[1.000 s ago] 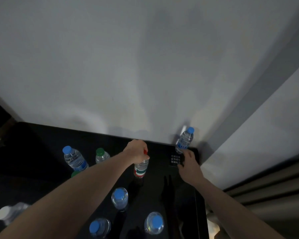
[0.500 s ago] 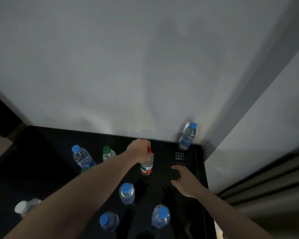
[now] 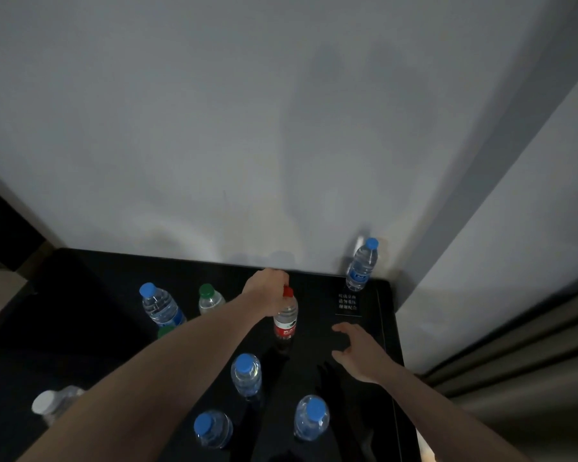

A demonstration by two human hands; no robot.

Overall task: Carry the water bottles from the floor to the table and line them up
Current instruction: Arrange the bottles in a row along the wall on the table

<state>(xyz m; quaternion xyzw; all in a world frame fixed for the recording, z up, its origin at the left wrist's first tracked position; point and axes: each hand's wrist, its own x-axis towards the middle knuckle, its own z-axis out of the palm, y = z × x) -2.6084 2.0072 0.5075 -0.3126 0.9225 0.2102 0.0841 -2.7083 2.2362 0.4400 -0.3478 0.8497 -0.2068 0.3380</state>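
My left hand [image 3: 268,293] grips the neck of a red-capped, red-labelled bottle [image 3: 285,320] that stands upright on the black table [image 3: 90,295]. My right hand [image 3: 357,351] hovers open over the table, to the right of that bottle, holding nothing. A blue-capped bottle [image 3: 361,265] stands alone in the far right corner against the wall. Other bottles stand scattered: a blue-capped one [image 3: 161,305] and a green-capped one [image 3: 209,299] at the left, three blue-capped ones [image 3: 246,375], [image 3: 311,417], [image 3: 212,428] near me, and a white-capped one [image 3: 52,403] at the left edge.
A white wall [image 3: 247,128] rises right behind the table. A small white printed notice [image 3: 347,302] lies on the tabletop near the far right corner. Grey curtains [image 3: 521,361] hang to the right of the table. A second green cap [image 3: 165,332] peeks out beside my left forearm.
My right hand has let go of the blue-capped corner bottle and drawn back toward me, open. My left hand still holds the red-capped bottle in about the same spot.
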